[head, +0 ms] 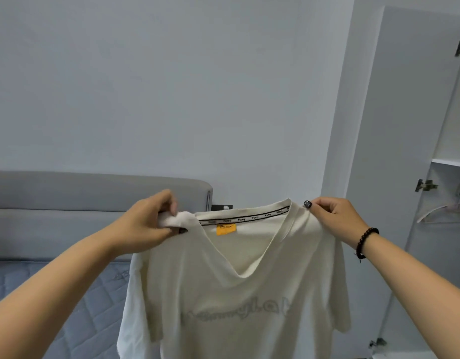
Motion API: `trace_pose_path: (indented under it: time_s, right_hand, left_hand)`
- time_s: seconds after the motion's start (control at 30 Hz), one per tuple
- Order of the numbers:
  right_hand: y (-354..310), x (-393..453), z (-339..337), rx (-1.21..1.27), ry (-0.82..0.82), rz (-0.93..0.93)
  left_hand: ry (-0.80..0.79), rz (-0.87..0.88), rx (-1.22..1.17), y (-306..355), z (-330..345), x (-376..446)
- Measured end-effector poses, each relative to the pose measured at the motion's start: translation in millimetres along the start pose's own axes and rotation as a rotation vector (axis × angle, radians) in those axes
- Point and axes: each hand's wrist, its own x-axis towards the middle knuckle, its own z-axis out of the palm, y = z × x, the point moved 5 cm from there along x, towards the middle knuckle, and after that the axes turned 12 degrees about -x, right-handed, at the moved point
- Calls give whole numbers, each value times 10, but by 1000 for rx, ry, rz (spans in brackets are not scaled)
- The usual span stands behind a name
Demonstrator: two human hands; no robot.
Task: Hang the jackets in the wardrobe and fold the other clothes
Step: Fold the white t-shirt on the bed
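Here, held up a cream cotton T-shirt [239,288] by its shoulders: left hand [146,224] bunching fabric at nine o'clock, right hand [335,218] pinching at three.

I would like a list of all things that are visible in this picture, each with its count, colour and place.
T-shirt: one, cream with grey lettering, held up in the centre by its shoulders.
Label: one, orange, inside the T-shirt neck.
Headboard: one, grey, at left against the wall.
Mattress: one, blue-grey quilted, lower left.
Wall: one, pale grey, behind everything.
Wardrobe: one, white, at right, door open.
Shelf: one, white, inside the wardrobe.
Hanger: at least one, pale, inside the wardrobe below the shelf.
Bracelet: one, dark beads, on the right wrist.
Left hand: one, gripping the T-shirt's left shoulder.
Right hand: one, pinching the right shoulder.
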Motion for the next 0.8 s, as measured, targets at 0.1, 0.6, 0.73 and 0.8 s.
trace_pose_path:
  time_s: [0.1, 0.6, 0.73, 0.8]
  right_hand:
    - [-212, -75, 52, 2, -57, -54]
    - [-815, -127, 948, -35, 66, -248]
    - [-933, -219, 1180, 12, -1, -284]
    - [-955, -270, 1324, 55, -37, -290]
  left_hand:
    - [191, -115, -23, -158, -230, -20]
    - [640, -482, 192, -1075, -691, -1118]
    - [904, -367, 367, -1012, -909, -1400]
    - [1022, -345, 375, -1031, -1004, -1520]
